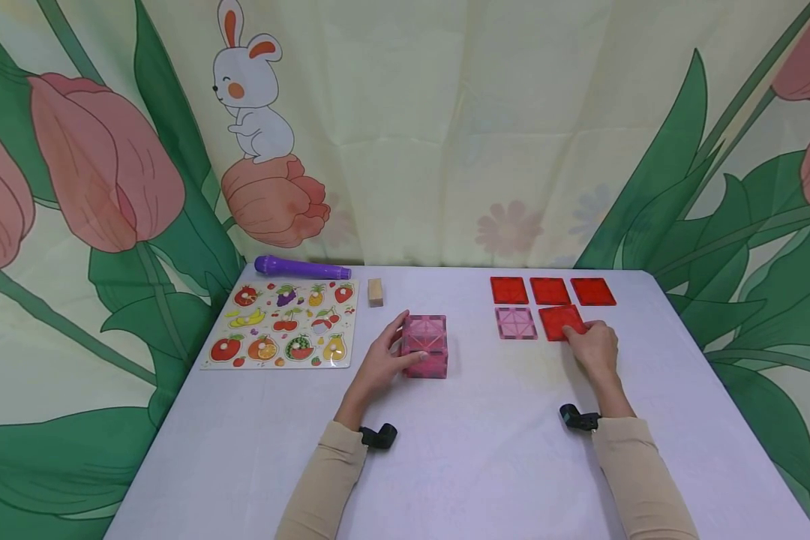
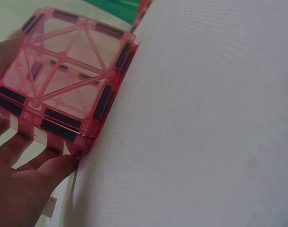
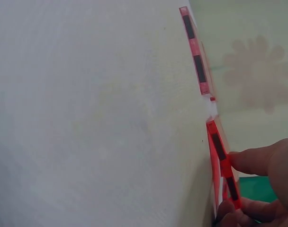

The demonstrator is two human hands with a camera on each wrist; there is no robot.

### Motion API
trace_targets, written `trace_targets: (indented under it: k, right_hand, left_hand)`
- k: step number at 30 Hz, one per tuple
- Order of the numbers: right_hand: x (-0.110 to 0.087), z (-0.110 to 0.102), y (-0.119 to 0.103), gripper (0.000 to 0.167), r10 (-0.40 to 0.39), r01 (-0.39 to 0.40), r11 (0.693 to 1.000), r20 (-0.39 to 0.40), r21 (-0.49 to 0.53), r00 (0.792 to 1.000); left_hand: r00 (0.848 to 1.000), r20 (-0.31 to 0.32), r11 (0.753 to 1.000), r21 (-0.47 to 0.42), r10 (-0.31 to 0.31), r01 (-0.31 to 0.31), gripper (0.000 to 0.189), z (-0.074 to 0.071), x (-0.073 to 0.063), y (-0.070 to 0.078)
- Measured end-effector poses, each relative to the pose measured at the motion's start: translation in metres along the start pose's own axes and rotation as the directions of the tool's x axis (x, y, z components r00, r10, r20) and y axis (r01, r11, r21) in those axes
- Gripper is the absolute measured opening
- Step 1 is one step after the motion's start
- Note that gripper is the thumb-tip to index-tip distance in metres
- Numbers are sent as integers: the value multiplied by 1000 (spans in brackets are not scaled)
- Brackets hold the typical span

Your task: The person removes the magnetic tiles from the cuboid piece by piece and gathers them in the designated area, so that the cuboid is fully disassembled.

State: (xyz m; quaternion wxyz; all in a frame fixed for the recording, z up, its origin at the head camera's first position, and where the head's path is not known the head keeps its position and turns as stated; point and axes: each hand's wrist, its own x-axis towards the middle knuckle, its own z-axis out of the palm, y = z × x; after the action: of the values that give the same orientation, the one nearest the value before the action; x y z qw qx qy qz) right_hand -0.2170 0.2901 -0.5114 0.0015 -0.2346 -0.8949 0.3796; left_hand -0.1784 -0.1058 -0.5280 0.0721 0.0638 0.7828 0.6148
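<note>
A pink see-through cube of magnetic tiles (image 1: pixel 424 334) stands near the middle of the table. My left hand (image 1: pixel 378 367) grips its left side, thumb across the front; the left wrist view shows the cube's tile frame (image 2: pixel 63 56) with dark magnets along the edges. To the right, my right hand (image 1: pixel 595 349) pinches a red magnetic tile (image 1: pixel 555 322) by its right edge. In the right wrist view that red tile (image 3: pixel 220 146) leans slightly up from the table. Beside it lies a flat pink magnetic tile (image 1: pixel 516 323).
Behind the held tile lie three red tiles (image 1: pixel 550 290) in a row. At the left are a fruit-picture board (image 1: pixel 277 352), a purple microphone-shaped stick (image 1: pixel 304 268) and a small wooden block (image 1: pixel 375 292). A printed curtain (image 1: pixel 405 150) hangs at the table's back edge.
</note>
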Motion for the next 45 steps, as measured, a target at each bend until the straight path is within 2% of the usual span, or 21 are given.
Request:
trace_targets:
  k: [6, 15, 31, 37, 45]
  right_hand:
    - [2, 1, 3, 59, -18, 18, 999, -9, -35, 1000]
    - [4, 4, 4, 54, -17, 17, 999, -14, -31, 1000]
    - [0, 1, 0, 66, -14, 13, 999, -11, -30, 1000]
    - [-8, -1, -10, 70, -58, 58, 998, -15, -2, 998]
    - [-25, -1, -31, 68, -163, 163, 986, -11, 26, 987]
  left_hand:
    - [1000, 1, 1000, 0, 5, -5, 93, 0, 0, 0]
    - [1000, -5, 1000, 3, -4, 4, 90, 0, 0, 0]
    - [1000, 1, 1000, -8, -9, 9, 91, 0, -1, 1]
    - [1000, -3, 1000, -2, -7, 7, 90, 0, -1, 0]
    - [1000, -12, 1000, 11, -12, 12, 92, 0, -1, 1]
